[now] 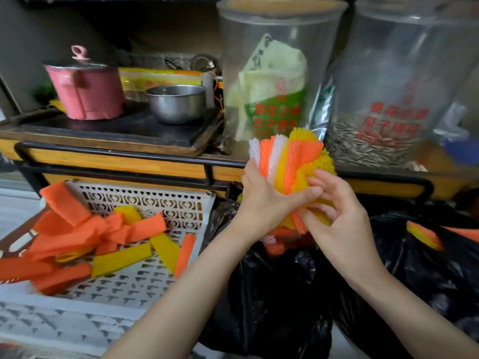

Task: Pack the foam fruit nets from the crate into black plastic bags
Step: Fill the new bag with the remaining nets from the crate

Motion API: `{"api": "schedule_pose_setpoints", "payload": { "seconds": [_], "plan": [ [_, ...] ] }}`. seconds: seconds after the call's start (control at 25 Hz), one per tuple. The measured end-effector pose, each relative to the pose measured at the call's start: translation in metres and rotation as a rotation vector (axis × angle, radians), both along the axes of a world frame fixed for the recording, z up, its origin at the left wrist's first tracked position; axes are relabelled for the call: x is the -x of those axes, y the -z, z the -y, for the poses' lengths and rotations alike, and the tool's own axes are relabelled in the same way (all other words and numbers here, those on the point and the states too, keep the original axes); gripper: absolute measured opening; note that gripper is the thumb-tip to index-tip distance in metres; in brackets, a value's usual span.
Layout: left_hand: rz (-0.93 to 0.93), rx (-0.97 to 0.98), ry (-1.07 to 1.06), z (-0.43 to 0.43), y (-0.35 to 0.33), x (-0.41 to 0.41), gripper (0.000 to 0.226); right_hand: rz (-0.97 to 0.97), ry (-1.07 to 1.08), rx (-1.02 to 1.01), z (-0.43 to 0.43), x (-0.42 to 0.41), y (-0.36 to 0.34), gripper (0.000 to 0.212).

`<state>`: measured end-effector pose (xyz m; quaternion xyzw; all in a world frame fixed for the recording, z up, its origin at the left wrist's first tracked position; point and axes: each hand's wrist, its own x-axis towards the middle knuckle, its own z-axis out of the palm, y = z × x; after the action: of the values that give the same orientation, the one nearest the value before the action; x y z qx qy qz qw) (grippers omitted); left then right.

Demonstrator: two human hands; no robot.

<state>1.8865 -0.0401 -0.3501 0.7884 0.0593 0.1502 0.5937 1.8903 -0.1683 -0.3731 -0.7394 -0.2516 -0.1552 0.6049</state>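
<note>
A bunch of orange, yellow and white foam fruit nets (293,161) is held upright above a black plastic bag (274,294). My left hand (264,200) grips the bunch from the left, thumb across its front. My right hand (334,211) curls around its lower right side. The white perforated crate (145,278) at lower left holds several loose orange and yellow nets (85,237). A second black bag (427,263) on the right has a yellow-orange net (423,235) lying on it.
Behind stands a wooden shelf with a black metal rail (116,151). It carries a pink pot (85,92), a steel bowl (177,103) and two large clear plastic jars (277,73), the right jar (404,86) holding sunflower seeds.
</note>
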Motion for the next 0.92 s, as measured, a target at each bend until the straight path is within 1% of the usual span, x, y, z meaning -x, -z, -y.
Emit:
{"api": "schedule_pose_setpoints", "payload": {
  "seconds": [0.08, 0.12, 0.2, 0.28, 0.32, 0.36, 0.4, 0.44, 0.48, 0.52, 0.6, 0.68, 0.72, 0.76, 0.8, 0.88, 0.92],
  "plan": [
    [-0.053, 0.027, 0.009, 0.003, 0.006, -0.008, 0.131, 0.01, -0.031, -0.004, 0.007, -0.002, 0.001, 0.06],
    [-0.064, 0.033, -0.005, 0.002, 0.008, -0.011, 0.122, 0.009, -0.057, -0.009, 0.009, -0.003, 0.0, 0.06],
    [-0.053, 0.016, -0.06, -0.001, 0.01, -0.014, 0.108, -0.004, -0.141, -0.025, 0.01, -0.003, -0.003, 0.056],
    [-0.01, -0.039, -0.118, -0.008, 0.006, -0.015, 0.112, -0.027, -0.194, -0.083, 0.01, -0.004, -0.008, 0.049],
    [0.017, -0.062, -0.137, -0.013, 0.003, -0.016, 0.116, -0.034, -0.16, -0.141, 0.012, -0.009, -0.009, 0.045],
    [0.039, -0.081, -0.152, -0.018, -0.001, -0.017, 0.118, -0.035, -0.079, -0.187, 0.015, -0.017, -0.007, 0.041],
    [0.053, -0.105, -0.167, -0.023, -0.006, -0.018, 0.119, -0.039, 0.025, -0.175, 0.02, -0.03, -0.001, 0.038],
    [0.06, -0.132, -0.182, -0.027, -0.01, -0.019, 0.12, -0.06, 0.113, -0.069, 0.024, -0.043, 0.007, 0.034],
    [0.063, -0.152, -0.191, -0.031, -0.014, -0.019, 0.12, -0.119, 0.156, 0.108, 0.028, -0.056, 0.018, 0.032],
    [0.064, -0.166, -0.194, -0.033, -0.017, -0.019, 0.121, -0.208, 0.153, 0.304, 0.03, -0.067, 0.028, 0.038],
    [0.065, -0.187, -0.178, -0.035, -0.021, -0.018, 0.121, -0.37, 0.058, 0.605, 0.032, -0.081, 0.047, 0.061],
    [0.076, -0.195, -0.162, -0.034, -0.022, -0.016, 0.122, -0.452, -0.015, 0.777, 0.033, -0.085, 0.054, 0.075],
    [0.087, -0.198, -0.158, -0.031, -0.023, -0.016, 0.122, -0.461, -0.024, 0.827, 0.035, -0.086, 0.054, 0.073],
    [0.1, -0.214, -0.157, -0.028, -0.024, -0.016, 0.121, -0.448, -0.006, 0.866, 0.039, -0.086, 0.054, 0.066],
    [0.113, -0.255, -0.156, -0.024, -0.024, -0.016, 0.119, -0.421, 0.035, 0.87, 0.044, -0.086, 0.053, 0.052],
    [0.121, -0.416, -0.135, -0.01, -0.023, -0.012, 0.112, -0.328, 0.181, 0.812, 0.057, -0.082, 0.047, 0.01],
    [0.142, -0.531, -0.114, -0.001, -0.021, -0.01, 0.111, -0.316, 0.241, 0.743, 0.064, -0.079, 0.042, 0.011]
  ]
}}
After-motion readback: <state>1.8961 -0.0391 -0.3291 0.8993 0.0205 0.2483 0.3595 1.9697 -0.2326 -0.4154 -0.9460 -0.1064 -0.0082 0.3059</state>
